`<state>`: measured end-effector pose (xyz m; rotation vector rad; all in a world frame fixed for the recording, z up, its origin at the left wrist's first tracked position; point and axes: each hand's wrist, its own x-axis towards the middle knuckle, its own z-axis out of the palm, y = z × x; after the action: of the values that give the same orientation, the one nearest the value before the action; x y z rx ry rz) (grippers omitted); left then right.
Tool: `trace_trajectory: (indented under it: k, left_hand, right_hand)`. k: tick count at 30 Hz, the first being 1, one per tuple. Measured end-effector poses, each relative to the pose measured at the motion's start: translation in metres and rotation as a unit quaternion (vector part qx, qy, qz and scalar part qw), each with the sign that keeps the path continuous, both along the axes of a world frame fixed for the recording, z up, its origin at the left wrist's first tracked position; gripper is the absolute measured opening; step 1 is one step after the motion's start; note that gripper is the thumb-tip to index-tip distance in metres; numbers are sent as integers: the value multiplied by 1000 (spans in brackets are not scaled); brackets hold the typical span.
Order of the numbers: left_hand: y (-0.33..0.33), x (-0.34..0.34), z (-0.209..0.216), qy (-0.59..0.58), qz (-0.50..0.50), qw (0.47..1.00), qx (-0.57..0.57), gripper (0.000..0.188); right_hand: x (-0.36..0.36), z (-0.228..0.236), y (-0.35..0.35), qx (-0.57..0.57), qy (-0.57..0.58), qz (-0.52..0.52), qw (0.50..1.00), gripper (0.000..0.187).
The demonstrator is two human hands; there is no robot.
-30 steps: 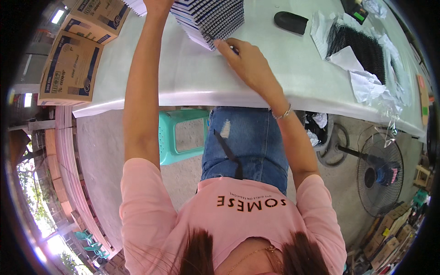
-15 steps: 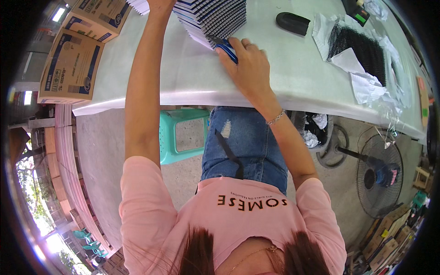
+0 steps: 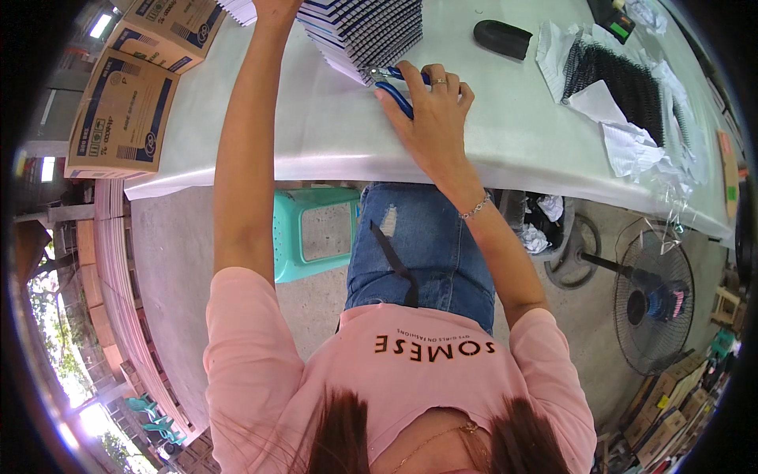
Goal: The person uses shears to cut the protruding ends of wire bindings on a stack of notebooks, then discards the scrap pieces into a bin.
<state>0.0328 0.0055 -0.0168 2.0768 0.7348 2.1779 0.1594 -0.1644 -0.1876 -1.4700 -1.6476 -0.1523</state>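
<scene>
A tall stack of spiral-bound notebooks [image 3: 371, 31] with dark covers stands on the white table [image 3: 316, 134] at the top of the view. My right hand [image 3: 433, 110] grips blue-handled pliers [image 3: 399, 87], whose jaws touch the wire spine at the stack's lower edge. My left hand [image 3: 276, 8] reaches to the stack's far left side at the frame's top edge; its fingers are cut off from view.
Cardboard boxes [image 3: 126, 110] sit at the table's left end. A black oblong object [image 3: 503, 38], crumpled white paper [image 3: 624, 146] and a pile of black wire binding coils [image 3: 616, 75] lie to the right. Under the table are a teal stool [image 3: 316, 233] and a floor fan [image 3: 651, 304].
My right hand has slid forward along the table with the pliers, from the table's front part up to the base of the notebook stack. The left arm has stayed in place.
</scene>
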Motion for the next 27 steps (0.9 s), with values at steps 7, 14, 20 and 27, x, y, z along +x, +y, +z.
trace_trajectory:
  k: [7, 14, 20, 27]
  left_hand:
    - [-8, 8, 1, -21, -13, 999, -28, 60]
    - [-6, 0, 2, -24, -38, 999, -31, 58]
    - [-2, 4, -1, 4, 13, 999, 35, 57]
    - [0, 4, -2, -18, -33, 999, 7, 58]
  right_hand:
    - [-1, 6, 6, -79, 52, 37, 995, 35]
    - [16, 45, 11, -279, 137, 123, 943, 35]
    - [6, 4, -2, -43, -23, 7, 999, 43]
    - [0, -6, 0, -16, -15, 2, 1000, 44]
